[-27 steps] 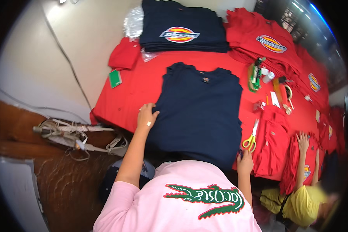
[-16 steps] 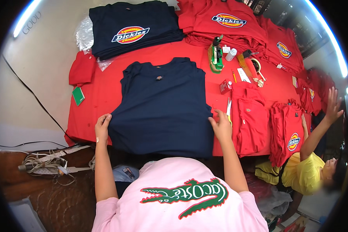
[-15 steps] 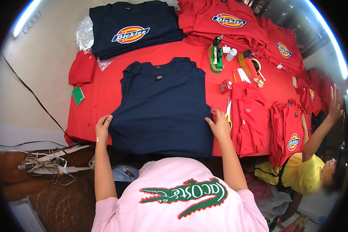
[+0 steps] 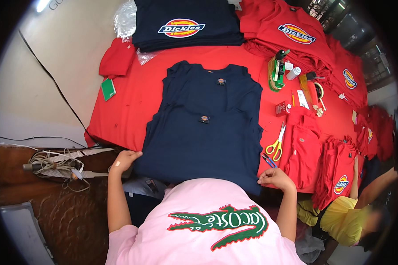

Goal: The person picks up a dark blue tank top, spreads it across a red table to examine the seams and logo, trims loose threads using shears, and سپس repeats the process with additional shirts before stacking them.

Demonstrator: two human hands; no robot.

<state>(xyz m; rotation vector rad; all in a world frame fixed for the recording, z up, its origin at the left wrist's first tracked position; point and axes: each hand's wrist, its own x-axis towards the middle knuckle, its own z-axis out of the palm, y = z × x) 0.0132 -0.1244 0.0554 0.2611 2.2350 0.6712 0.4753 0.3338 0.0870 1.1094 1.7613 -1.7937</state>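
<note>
Compared with half a second ago, the top navy shirt [image 4: 203, 148] is drawn closer to the person, so a second navy shirt [image 4: 208, 93] shows beneath it, beyond both hands. The top shirt lies between the hands, its near edge against the person's body. The right hand [image 4: 276, 178] pinches its near right corner; the left hand [image 4: 126, 161] has its fingertips at the left edge, though whether they grip I cannot tell. Blue snips [image 4: 268, 160] have come into view just beyond the right hand, near yellow-handled scissors [image 4: 276, 148]. Farther beyond that hand stand a small red box [image 4: 281, 108] and a white bottle [image 4: 293, 73], their contents hidden.
</note>
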